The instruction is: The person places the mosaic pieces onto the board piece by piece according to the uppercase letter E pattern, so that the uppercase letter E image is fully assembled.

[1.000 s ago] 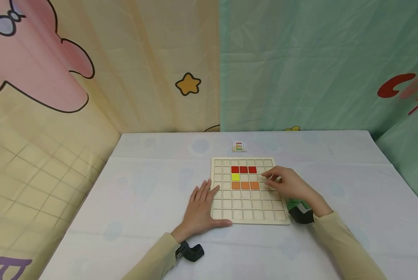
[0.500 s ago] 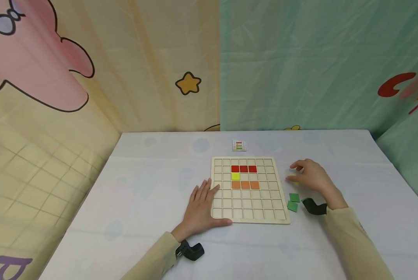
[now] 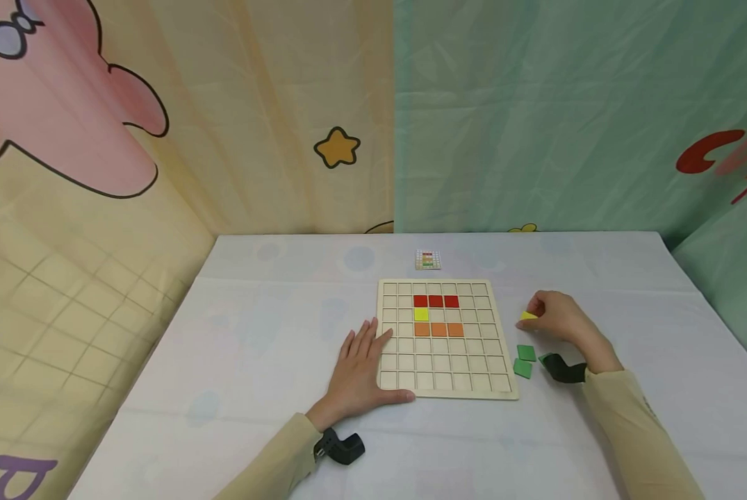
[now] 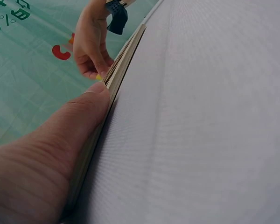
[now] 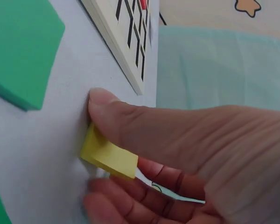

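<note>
Three red sq. tiles (image 3: 436,301), one yellow sq. tile (image 3: 421,314), three orange sq. tiles (image 3: 438,330): set in pale wooden grid board (image 3: 445,364), R of spread L hand (image 3: 362,378). Second yellow tile (image 5: 109,156): pinched in R hand (image 3: 562,321). Green sq. tiles (image 3: 526,353) near R hand: prob. remaining.

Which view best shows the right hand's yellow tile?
Right wrist view: the yellow tile appears large, face and edge visible. The head view shows it small, partly covered; the left wrist view, only a sliver.
</note>
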### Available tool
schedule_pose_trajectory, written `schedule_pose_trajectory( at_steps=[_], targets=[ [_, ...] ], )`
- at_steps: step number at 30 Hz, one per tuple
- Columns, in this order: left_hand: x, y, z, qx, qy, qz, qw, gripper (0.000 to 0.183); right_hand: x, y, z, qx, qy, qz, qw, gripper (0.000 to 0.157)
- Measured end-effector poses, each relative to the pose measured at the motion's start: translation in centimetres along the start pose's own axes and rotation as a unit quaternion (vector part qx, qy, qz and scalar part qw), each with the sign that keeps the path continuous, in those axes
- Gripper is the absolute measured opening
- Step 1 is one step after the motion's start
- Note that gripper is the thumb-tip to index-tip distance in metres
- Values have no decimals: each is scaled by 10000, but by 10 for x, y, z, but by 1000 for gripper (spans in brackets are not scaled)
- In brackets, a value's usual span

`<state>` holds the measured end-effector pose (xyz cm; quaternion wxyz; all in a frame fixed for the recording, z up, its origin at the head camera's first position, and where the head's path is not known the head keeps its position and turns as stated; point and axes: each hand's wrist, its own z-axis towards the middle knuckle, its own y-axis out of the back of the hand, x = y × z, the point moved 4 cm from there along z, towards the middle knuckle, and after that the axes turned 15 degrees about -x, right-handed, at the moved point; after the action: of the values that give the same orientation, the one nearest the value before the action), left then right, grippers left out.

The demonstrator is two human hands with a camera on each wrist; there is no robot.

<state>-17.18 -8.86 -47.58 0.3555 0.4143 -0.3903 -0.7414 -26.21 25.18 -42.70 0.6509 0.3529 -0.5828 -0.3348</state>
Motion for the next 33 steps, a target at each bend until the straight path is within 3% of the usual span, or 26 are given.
schedule_pose_trajectory(
  at_steps=[8, 12, 15, 24, 33],
  targets=[
    [0, 0, -1, 6, 4, -37, 10000, 110, 9, -2, 0, -621, 282, 170, 9975, 22],
    [0, 1, -1, -100, -60, -51, 9999, 110, 28, -3, -3, -1059, 630, 352, 9918, 14],
    [0, 1, -1, -147, -95, -37, 9998, 109, 47, -10, -8, -1145, 933, 605, 9872, 12],
    [-1, 1, 1, -48, -28, -26, 10000, 110, 98, -49, -24, -545, 1598, 1429, 9752, 16],
    [1, 0, 0, -3, 13, 54, 10000, 110, 125, -80, -30, 57, 1977, 1917, 9613, 13]
  ],
)
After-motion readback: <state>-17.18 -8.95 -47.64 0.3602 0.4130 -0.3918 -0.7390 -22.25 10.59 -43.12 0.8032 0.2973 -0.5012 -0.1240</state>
